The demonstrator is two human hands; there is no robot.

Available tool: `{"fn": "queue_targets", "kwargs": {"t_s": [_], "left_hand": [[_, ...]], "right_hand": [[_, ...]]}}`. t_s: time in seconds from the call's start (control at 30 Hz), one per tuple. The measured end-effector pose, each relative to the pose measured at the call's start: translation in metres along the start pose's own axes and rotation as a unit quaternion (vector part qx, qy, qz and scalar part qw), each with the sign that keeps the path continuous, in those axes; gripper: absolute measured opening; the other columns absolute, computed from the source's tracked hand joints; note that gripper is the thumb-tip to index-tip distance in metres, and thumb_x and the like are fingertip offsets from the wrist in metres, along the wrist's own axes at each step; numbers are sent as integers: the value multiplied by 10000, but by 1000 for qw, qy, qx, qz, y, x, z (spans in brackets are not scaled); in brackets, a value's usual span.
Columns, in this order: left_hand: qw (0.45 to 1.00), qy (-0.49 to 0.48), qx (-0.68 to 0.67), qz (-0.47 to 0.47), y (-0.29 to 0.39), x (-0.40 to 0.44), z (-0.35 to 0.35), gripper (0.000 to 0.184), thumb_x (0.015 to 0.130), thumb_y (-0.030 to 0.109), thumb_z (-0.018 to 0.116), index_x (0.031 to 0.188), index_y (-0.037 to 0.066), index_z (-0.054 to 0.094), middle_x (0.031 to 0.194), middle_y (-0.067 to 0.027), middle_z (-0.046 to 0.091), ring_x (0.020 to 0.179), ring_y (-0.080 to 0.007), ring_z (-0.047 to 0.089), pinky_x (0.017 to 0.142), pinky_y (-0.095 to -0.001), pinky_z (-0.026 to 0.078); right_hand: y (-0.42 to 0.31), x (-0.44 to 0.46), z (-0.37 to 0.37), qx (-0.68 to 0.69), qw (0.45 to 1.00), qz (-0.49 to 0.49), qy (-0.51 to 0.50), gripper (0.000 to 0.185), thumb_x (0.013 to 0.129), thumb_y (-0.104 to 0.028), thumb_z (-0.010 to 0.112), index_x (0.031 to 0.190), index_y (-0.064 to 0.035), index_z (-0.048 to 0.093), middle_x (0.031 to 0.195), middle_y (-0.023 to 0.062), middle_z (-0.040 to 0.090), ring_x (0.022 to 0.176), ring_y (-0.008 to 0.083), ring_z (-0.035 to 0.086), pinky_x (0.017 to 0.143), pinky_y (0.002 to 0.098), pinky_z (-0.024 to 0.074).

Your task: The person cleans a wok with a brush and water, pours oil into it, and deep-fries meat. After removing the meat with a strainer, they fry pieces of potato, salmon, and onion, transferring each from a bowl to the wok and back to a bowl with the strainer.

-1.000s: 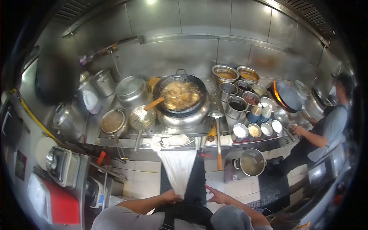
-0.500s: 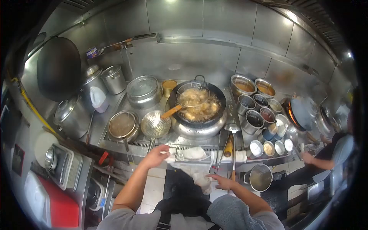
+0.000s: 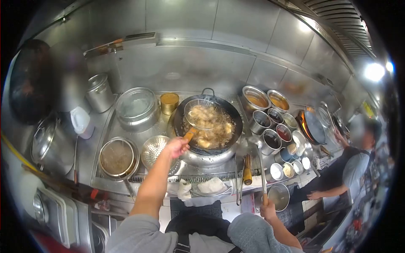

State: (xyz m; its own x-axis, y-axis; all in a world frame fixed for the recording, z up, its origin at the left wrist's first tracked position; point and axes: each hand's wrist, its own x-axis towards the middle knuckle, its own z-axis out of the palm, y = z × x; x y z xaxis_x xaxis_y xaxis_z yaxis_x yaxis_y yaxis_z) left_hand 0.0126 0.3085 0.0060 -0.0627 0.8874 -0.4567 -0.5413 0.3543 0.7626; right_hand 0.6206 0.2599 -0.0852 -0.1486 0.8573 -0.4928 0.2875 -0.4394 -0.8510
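Note:
My left hand (image 3: 177, 147) is closed round the wooden handle (image 3: 191, 133) of a wire skimmer (image 3: 195, 122). The skimmer's round mesh lies in a black wok (image 3: 238, 126), over pieces of food (image 3: 211, 137) frying in bubbling oil. Lower right, my right hand (image 3: 268, 210) grips the wooden end of a long-handled metal ladle (image 3: 262, 170). The ladle points away from me, its blurred head near the wok's right side. Just left of the wok rests a perforated strainer (image 3: 152, 152), partly behind my left forearm.
Seasoning pots (image 3: 270, 141) and small tubs stand right of the wok. At left are a sieve over a pot (image 3: 117, 158) and a large lidded pot (image 3: 137, 107). White cloths (image 3: 211, 185) lie along the front edge. A co-worker (image 3: 352, 168) stands at right beside a flaming wok (image 3: 314, 126).
My left hand has moved forward and taken hold of the skimmer's handle. My right hand has left the white cloth and now holds the ladle. The view has shifted right.

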Motion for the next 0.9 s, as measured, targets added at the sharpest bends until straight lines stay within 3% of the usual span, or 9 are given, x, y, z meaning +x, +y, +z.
{"fn": "queue_targets", "kwargs": {"t_s": [0.13, 0.2, 0.27, 0.53, 0.67, 0.73, 0.77, 0.87, 0.9], "left_hand": [[998, -10, -52, 35, -21, -56, 58, 208, 980, 139, 535, 1153, 86, 432, 770, -61, 545, 564, -113, 470, 460, -227, 359], [995, -42, -82, 45, -27, -75, 74, 209, 980, 128, 526, 1154, 84, 419, 772, -67, 531, 570, -120, 460, 464, -227, 360], [995, -27, -75, 58, -30, -89, 90, 200, 983, 128, 524, 1148, 95, 415, 772, -55, 507, 580, -121, 446, 481, -238, 357], [993, -15, -96, 69, -42, -108, 133, 146, 983, 128, 515, 1089, 85, 425, 763, -55, 517, 564, -118, 449, 467, -245, 352], [992, -14, -103, 65, -27, -100, 143, 83, 988, 152, 493, 1002, 87, 443, 723, -35, 530, 538, -119, 476, 444, -257, 361], [995, 2, -34, 93, -20, -107, 156, 148, 982, 123, 493, 1097, 87, 407, 751, -46, 517, 556, -114, 452, 458, -250, 349], [994, 12, -21, 102, -22, -106, 164, 169, 983, 121, 491, 1121, 97, 397, 752, -41, 515, 558, -115, 459, 459, -253, 350], [988, 24, 46, 143, -22, -109, 196, 187, 983, 115, 490, 1139, 103, 390, 750, -40, 516, 559, -117, 460, 462, -259, 348], [984, 39, 70, 161, -25, -99, 202, 145, 978, 114, 487, 1096, 96, 403, 740, -41, 518, 549, -120, 460, 458, -263, 349]], "right_hand": [[-120, -78, 42, 74, 983, -87, -144, 622, 827, 45, 578, 1378, -120, 342, 710, 56, 526, 485, 144, 517, 416, 280, 418], [-193, -71, 73, -89, 971, -205, -79, 768, 849, 53, 542, 1508, -156, 208, 755, 47, 535, 537, 132, 534, 445, 277, 433], [-251, -45, 106, -45, 971, -221, -76, 767, 893, 37, 515, 1546, -166, 168, 721, 42, 523, 515, 133, 518, 437, 281, 434], [-344, 56, 184, 284, 899, -62, -328, 734, 901, -16, 534, 1537, -155, 193, 701, 52, 522, 498, 142, 492, 437, 298, 417], [-345, 7, 137, -63, 953, -227, -190, 777, 886, -49, 553, 1549, -107, 152, 738, 65, 544, 503, 133, 492, 464, 303, 432], [-356, -10, 113, -270, 915, -281, -108, 794, 889, -55, 541, 1550, -77, 102, 826, 142, 644, 578, 248, 602, 571, 383, 504], [-345, 10, 103, -384, 841, -380, -44, 796, 892, -65, 528, 1548, -73, 77, 977, 246, 678, 751, 391, 664, 732, 446, 519], [-344, 18, 111, -456, 833, -313, -5, 792, 890, -69, 522, 1545, -70, 78, 1074, 307, 646, 900, 482, 638, 853, 469, 485], [-337, 28, 114, -426, 822, -377, -35, 806, 898, -81, 518, 1546, -66, 39, 993, 244, 676, 743, 399, 653, 699, 457, 518]]}}
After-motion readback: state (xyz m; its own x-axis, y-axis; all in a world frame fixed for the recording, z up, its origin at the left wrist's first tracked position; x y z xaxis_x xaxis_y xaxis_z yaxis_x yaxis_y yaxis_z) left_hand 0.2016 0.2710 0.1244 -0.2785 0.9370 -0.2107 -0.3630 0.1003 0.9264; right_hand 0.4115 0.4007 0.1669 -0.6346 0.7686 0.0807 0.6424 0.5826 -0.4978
